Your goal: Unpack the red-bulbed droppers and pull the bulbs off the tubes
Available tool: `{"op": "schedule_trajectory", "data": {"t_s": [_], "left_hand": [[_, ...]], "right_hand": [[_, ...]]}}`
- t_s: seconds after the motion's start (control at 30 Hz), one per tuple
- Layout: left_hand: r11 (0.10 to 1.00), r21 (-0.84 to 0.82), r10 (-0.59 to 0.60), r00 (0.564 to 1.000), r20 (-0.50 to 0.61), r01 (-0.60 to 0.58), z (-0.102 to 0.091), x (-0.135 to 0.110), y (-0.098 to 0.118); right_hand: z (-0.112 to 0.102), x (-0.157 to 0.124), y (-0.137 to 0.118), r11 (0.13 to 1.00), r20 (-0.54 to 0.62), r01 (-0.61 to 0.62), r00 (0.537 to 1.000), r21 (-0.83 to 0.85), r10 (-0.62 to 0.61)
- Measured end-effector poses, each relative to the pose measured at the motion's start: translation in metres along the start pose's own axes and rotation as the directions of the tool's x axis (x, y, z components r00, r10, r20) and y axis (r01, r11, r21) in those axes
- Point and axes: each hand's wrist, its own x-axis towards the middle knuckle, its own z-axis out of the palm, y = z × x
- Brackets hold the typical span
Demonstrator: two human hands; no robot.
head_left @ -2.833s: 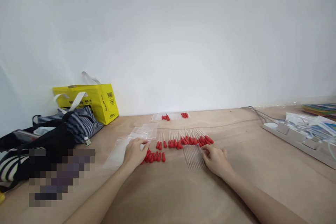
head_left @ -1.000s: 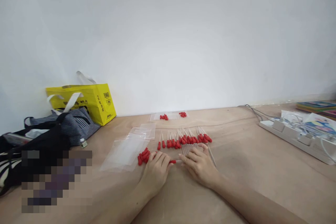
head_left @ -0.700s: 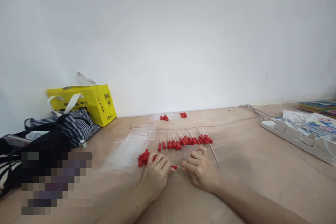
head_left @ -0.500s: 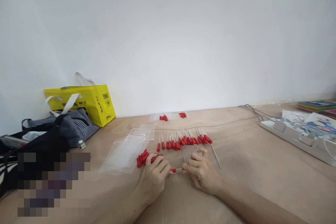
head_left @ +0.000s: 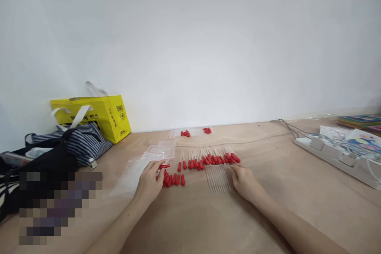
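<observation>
My left hand (head_left: 151, 178) is curled at the pile of loose red rubber bulbs (head_left: 174, 179), with one red rubber bulb (head_left: 165, 166) between its thumb and fingers. Fingers pinched, my right hand (head_left: 244, 180) sits at the right edge of a row of clear glass tubes (head_left: 218, 178); what its fingertips hold is hidden. Behind the tubes lie several droppers (head_left: 212, 159), bulbs toward me and thin tips toward the wall. More droppers (head_left: 195, 163) lie to their left, in small groups.
Clear plastic zip bags (head_left: 133, 172) lie left of my left hand. A packed bag (head_left: 195, 132) with red bulbs and tubes rests near the wall. At left stand a yellow bag (head_left: 119, 119) and a striped bag (head_left: 89, 141). A white power strip (head_left: 333, 158) with cables is at right.
My hands have moved apart from the bulb and tube they held together. The left went back to the bulb pile; the right moved right and slightly away from me, beside the tubes.
</observation>
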Motion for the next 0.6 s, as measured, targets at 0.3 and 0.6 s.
{"op": "schedule_trajectory", "data": {"t_s": [0.3,0.6], "left_hand": [[0.974,0.034,-0.224,0.973,0.05,0.223,-0.002,0.003,-0.012],[0.96,0.067,-0.279,0.954,0.11,0.273,-0.004,0.003,-0.009]], "right_hand": [[0.011,0.004,-0.003,0.997,-0.04,0.076,0.996,0.012,-0.075],[0.001,0.007,0.042,0.981,-0.139,-0.186,0.974,-0.047,0.178]]}}
